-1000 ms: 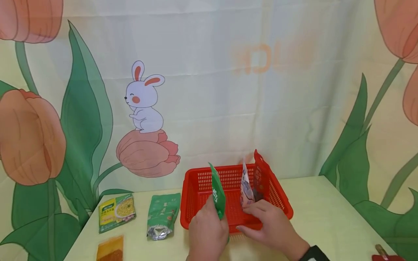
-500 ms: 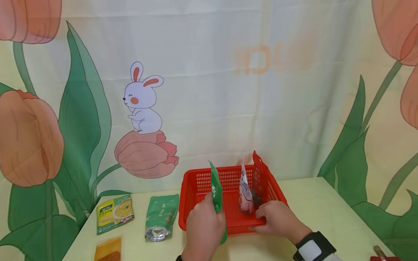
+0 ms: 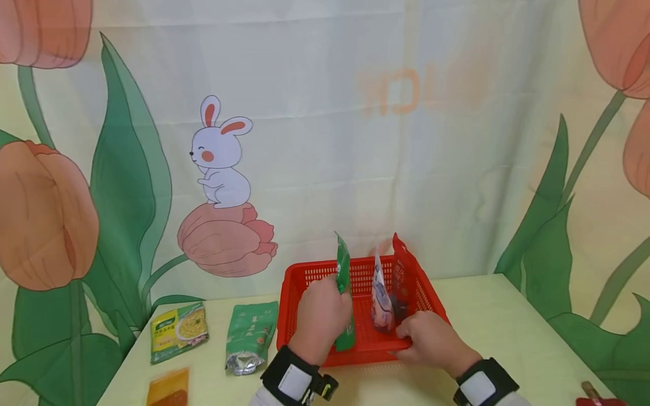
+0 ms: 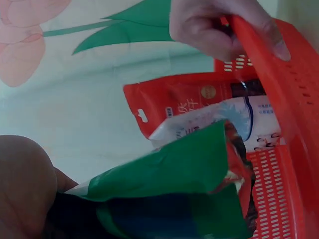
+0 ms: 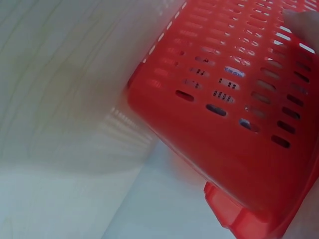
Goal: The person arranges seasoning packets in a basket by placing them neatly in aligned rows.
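My left hand (image 3: pixel 323 316) grips a green bag (image 3: pixel 343 270) held upright over the left part of the red basket (image 3: pixel 370 357); in the left wrist view the green bag (image 4: pixel 164 174) reaches toward the basket's inside. With my right hand (image 3: pixel 431 343) I pinch the basket's near rim at the right, and that hand (image 4: pixel 219 25) shows on the rim in the left wrist view. A white and pink bag (image 3: pixel 381 304) and a red bag (image 3: pixel 403 276) stand side by side in the basket's right part. The right wrist view shows the basket's slotted wall (image 5: pixel 209 144).
Left of the basket lie a green pouch (image 3: pixel 251 335) with a silver end and a yellow-green packet (image 3: pixel 179 331). An orange packet (image 3: pixel 168 388) is nearer the front edge. A red object (image 3: pixel 601 401) sits at the right front corner. A printed curtain (image 3: pixel 325 141) hangs behind.
My left hand has moved forward with the green bag, from the near rim to over the basket. My right hand went from beside the white and pink bag to the near rim.
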`<state>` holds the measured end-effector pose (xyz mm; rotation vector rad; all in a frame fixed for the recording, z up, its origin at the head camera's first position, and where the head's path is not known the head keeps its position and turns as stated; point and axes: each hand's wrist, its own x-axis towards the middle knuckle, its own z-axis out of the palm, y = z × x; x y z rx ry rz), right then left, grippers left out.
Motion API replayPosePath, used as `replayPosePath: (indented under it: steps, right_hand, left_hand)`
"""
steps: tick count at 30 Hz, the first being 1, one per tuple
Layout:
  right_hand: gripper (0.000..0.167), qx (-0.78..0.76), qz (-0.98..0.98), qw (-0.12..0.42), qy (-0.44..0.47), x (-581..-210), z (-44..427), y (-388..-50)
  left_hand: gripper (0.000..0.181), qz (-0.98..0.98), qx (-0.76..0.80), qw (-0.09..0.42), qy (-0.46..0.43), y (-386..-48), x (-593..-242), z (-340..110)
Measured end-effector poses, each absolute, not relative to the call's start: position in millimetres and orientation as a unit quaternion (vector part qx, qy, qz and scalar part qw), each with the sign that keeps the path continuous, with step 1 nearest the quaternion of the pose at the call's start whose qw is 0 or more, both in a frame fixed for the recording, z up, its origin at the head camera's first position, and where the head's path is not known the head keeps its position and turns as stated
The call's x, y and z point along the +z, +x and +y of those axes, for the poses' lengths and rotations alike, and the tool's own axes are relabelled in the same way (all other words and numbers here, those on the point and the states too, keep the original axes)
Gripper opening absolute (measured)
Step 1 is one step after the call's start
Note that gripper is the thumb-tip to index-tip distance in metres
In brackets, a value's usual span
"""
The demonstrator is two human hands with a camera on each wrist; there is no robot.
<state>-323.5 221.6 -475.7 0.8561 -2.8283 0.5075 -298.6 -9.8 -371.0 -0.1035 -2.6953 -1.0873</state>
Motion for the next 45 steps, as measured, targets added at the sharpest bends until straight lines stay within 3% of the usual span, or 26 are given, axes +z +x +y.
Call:
replayPosePath:
  steps: [11, 27, 45]
  right_hand:
    - [0.014, 0.172, -0.943, 0.068, 0.277, -475.1, 219.3, -322.6]
    - [0.014, 0.177, -0.946, 0.053, 0.267, -475.4, 221.4, -323.4]
    - [0.014, 0.178, -0.944, 0.059, 0.270, -476.8, 224.2, -322.7]
  left_hand:
    - [0.037, -0.935, -0.348, 0.065, -0.010, -353.5, -384.1, 3.2]
    - [0.016, -0.947, -0.306, 0.079, -0.046, -380.9, -391.7, 12.4]
    - [0.007, -0.928, -0.372, -0.025, -0.018, -391.5, -407.2, 20.7]
